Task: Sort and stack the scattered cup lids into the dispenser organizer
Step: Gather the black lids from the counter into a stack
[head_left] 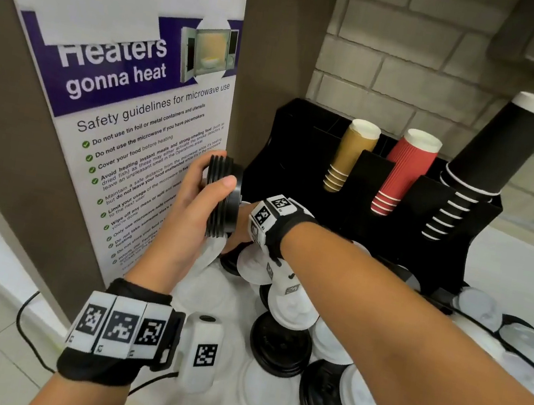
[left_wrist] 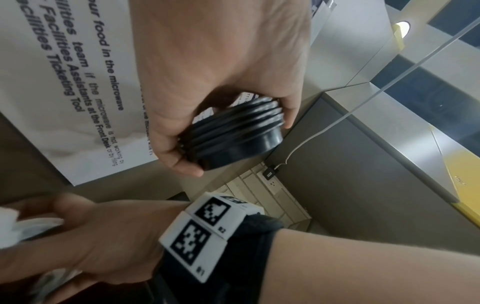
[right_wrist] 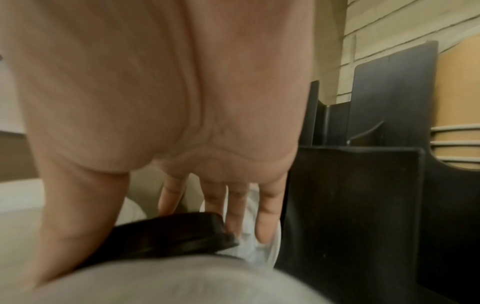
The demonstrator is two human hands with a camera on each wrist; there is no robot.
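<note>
My left hand (head_left: 223, 175) grips a stack of several black lids (head_left: 227, 203) on edge, thumb on one side and fingers on the other; the left wrist view shows the same stack (left_wrist: 249, 148). My right hand (head_left: 233, 246) reaches under that stack to the counter by the black organizer (head_left: 300, 158). In the right wrist view its fingers (right_wrist: 267, 222) point straight down onto a pale lid (right_wrist: 262, 253), and a single black lid (right_wrist: 182, 236) lies between thumb and fingers. Black lids (head_left: 278, 349) and white lids (head_left: 294, 310) lie scattered on the counter.
Stacks of brown cups (head_left: 352, 156), red cups (head_left: 405, 174) and black cups (head_left: 483, 158) stand in the organizer's back slots. A microwave safety poster (head_left: 111, 144) covers the panel on the left. A brick wall runs behind.
</note>
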